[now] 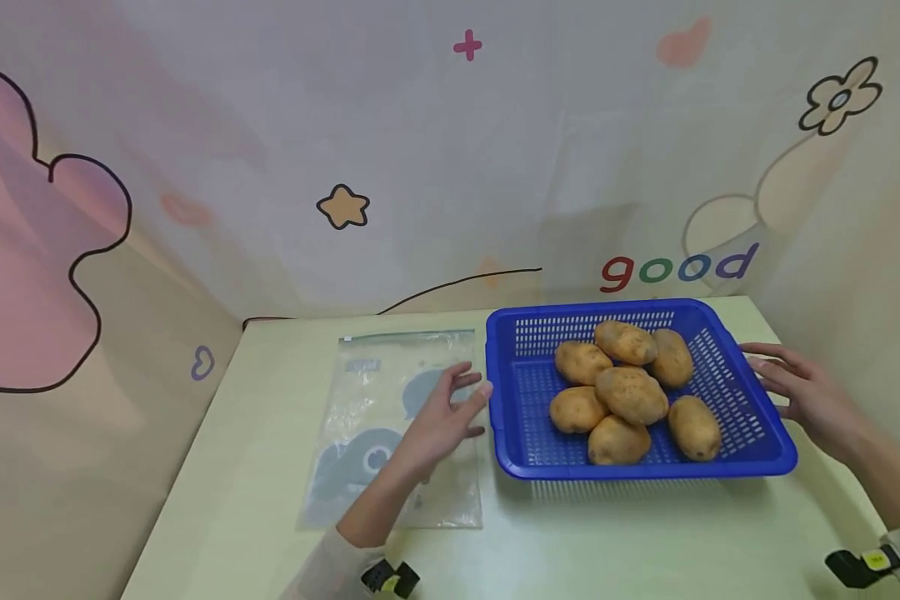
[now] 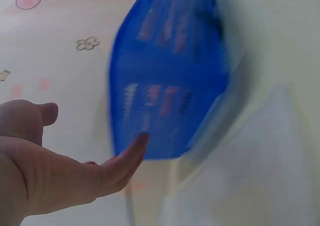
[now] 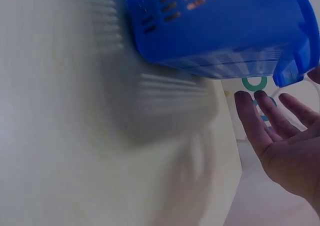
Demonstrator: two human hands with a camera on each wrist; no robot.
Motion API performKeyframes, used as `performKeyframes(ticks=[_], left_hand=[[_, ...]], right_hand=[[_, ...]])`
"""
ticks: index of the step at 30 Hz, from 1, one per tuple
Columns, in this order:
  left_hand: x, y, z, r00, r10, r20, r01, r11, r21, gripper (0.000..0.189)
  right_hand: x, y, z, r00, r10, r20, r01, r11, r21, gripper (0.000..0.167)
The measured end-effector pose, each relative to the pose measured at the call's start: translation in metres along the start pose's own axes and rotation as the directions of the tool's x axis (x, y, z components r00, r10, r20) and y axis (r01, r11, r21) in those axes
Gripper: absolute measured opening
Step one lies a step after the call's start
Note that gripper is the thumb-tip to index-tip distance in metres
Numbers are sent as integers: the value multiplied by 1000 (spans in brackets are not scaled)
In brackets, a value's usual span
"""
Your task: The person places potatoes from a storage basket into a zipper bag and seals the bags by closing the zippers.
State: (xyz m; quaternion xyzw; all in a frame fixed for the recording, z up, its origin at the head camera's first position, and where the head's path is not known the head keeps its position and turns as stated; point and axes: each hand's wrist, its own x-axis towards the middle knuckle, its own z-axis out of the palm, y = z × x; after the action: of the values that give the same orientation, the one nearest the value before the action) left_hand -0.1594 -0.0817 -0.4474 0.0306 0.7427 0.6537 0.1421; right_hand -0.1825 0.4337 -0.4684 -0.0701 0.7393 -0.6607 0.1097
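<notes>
A blue plastic basket (image 1: 607, 473) with slotted sides stands on the table, holding several potatoes (image 1: 632, 396) in a loose heap. My left hand (image 1: 442, 425) is by the basket's left rim, its thumb tip right at the edge and the fingers spread loosely over the bag. At the opposite side, my right hand (image 1: 813, 400) has its fingertips close to the right rim, fingers extended. The right wrist view shows those fingers (image 3: 272, 118) just beyond the basket's end, and nothing is gripped. In the left wrist view the basket (image 2: 165, 81) is blurred.
A clear zip bag (image 1: 367, 392) with grey-blue cartoon prints lies flat left of the basket, partly covered by my left hand and forearm. The pale table (image 1: 225, 475) meets a printed cloth backdrop (image 1: 435, 167) behind and at both sides.
</notes>
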Motion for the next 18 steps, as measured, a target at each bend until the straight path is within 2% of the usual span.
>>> performKeyframes(ticks=[2, 5, 8, 11, 13, 16, 18], left_hand=[[7, 17, -18, 999, 37, -27, -33, 989, 146, 70], [22, 35, -46, 995, 86, -43, -67, 941, 331, 66], [44, 43, -71, 991, 124, -43, -93, 895, 436, 61], [69, 40, -92, 988, 150, -36, -110, 850, 515, 56], [84, 33, -102, 989, 147, -12, -116, 823, 556, 54], [103, 17, -112, 990, 133, 39, -129, 782, 610, 53], [113, 7, -116, 990, 129, 52, -132, 751, 647, 52]], right_hand=[[8, -4, -2, 1000, -14, 0, 14, 998, -62, 34], [15, -8, -4, 1000, -10, 6, 10, 994, -113, 34], [19, -8, -4, 1000, 8, 11, -7, 994, -105, 33], [22, -6, -2, 999, 48, 10, -48, 998, -32, 29], [23, -4, 0, 997, 83, 4, -83, 996, 29, 27], [23, -2, 1, 994, 110, 9, -110, 987, 119, 26], [24, -1, 3, 993, 116, 16, -117, 983, 141, 27]])
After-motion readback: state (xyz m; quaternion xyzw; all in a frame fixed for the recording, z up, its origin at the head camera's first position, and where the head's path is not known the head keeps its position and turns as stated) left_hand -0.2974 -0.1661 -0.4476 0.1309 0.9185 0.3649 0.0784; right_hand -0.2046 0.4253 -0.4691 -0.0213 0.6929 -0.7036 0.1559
